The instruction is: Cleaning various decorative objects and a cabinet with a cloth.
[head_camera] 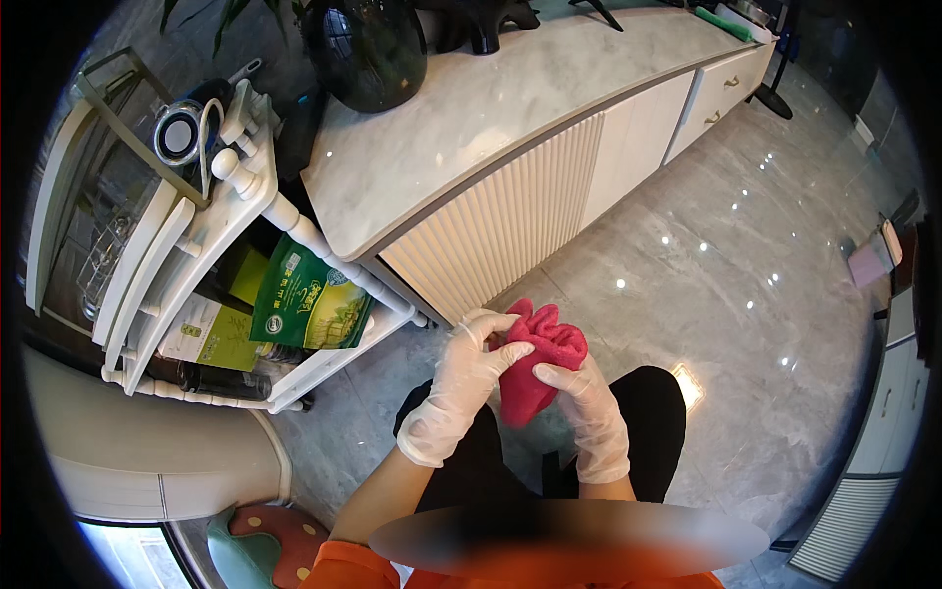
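Note:
A pink-red cloth (533,368), bunched and folded, is held between both hands above the knees. My left hand (471,375), in a translucent white glove, grips its left side with thumb and fingers at the upper folds. My right hand (581,401), gloved the same way, holds the right side, its thumb pressed on the front; its other fingers are mostly hidden behind the cloth. The lower end of the cloth hangs down between the hands. Just ahead stands a cabinet with a fluted door (500,213).
The cabinet's marble-look top (471,103) bears a dark glass vase (368,51) and a green cloth (723,24). At the left is a white shelf cart (221,199) holding a green package (313,294). A cushion (276,548) lies lower left; glossy tiled floor (706,294) extends right.

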{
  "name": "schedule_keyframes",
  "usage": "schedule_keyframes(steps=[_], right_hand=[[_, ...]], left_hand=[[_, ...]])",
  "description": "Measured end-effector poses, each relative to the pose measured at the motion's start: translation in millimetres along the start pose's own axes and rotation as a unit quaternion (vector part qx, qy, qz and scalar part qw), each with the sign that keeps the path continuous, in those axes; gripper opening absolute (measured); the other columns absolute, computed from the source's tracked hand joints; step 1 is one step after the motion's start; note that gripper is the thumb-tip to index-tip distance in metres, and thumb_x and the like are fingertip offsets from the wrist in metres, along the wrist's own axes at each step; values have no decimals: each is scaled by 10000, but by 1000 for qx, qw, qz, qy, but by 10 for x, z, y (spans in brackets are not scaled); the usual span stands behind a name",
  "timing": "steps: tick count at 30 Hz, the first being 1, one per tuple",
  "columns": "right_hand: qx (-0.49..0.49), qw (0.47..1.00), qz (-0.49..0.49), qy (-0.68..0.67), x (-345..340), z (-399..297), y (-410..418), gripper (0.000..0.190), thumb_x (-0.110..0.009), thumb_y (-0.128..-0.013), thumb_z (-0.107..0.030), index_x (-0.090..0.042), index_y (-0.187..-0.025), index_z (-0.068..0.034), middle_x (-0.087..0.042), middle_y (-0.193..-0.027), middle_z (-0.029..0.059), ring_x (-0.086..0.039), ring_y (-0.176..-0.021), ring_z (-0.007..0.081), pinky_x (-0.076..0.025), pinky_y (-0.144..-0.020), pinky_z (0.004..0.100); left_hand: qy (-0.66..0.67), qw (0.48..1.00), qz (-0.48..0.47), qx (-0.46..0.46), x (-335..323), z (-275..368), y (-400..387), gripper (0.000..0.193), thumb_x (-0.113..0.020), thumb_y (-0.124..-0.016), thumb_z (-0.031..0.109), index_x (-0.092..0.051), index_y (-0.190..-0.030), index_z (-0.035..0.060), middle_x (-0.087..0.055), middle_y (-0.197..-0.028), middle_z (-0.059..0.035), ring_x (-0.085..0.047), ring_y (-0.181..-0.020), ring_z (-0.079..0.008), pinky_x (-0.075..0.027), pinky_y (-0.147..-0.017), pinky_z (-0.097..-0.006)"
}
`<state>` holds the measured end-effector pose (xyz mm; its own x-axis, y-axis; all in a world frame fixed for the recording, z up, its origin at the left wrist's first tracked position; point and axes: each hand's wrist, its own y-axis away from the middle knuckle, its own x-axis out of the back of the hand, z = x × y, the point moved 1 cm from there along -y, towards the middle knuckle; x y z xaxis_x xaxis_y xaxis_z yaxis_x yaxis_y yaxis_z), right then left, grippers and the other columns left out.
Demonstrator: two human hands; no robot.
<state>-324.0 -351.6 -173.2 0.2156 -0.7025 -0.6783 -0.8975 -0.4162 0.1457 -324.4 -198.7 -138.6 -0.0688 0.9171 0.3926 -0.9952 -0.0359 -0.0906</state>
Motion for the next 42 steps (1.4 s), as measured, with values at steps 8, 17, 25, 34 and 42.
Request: schedule_keyframes(steps=[8, 17, 25, 34, 42], right_hand=[[36, 946, 57, 318, 228, -2, -85, 915, -802, -652, -296, -308, -1360, 9, -371, -1329, 131, -418, -1191, 228, -335, -999, 345], [69, 991, -8, 115, -139, 229, -195, 413, -720, -750, -177, -547, -1091, -23, -581, -1021, 47, -549, -960, 142, -420, -887, 285], [312, 832, 128, 441, -900, 297, -856, 369, -719, -721, -233, -549, -981, -34, -611, -884, 163, -617, -797, 312, -478, -712, 364], [339, 790, 146, 489, -1076, 393, -1196, 301, -708, -731, -185, -573, -944, -22, -594, -859, 142, -598, -765, 294, -470, -675, 356], [471, 721, 150, 485, -1204, 425, -1253, 207, -707, -690, -83, -564, -837, -57, -533, -772, 94, -556, -692, 264, -443, -616, 344]], left_hand=[[-3, 998, 37, -53, 127, 136, 150, 230, -733, -688, 0, -657, -905, 10, -614, -888, -57, -565, -854, -147, -442, -787, -272], [-128, 979, -88, -132, 484, 396, -85, 179, -632, -808, 167, -670, -957, 75, -630, -917, -80, -601, -886, -220, -471, -783, -305], [-102, 971, 199, -80, 1661, 428, -1044, 225, -593, -866, 200, -661, -924, -6, -629, -804, -45, -555, -741, -109, -439, -713, -231], [-280, 928, 207, -135, 1590, 204, -1251, 278, -611, -818, 310, -654, -906, 49, -630, -880, -115, -590, -829, -274, -442, -743, -329], [-260, 935, 208, -124, 1579, 198, -1220, 280, -600, -816, 319, -662, -908, 62, -635, -894, -108, -589, -848, -304, -449, -741, -342]])
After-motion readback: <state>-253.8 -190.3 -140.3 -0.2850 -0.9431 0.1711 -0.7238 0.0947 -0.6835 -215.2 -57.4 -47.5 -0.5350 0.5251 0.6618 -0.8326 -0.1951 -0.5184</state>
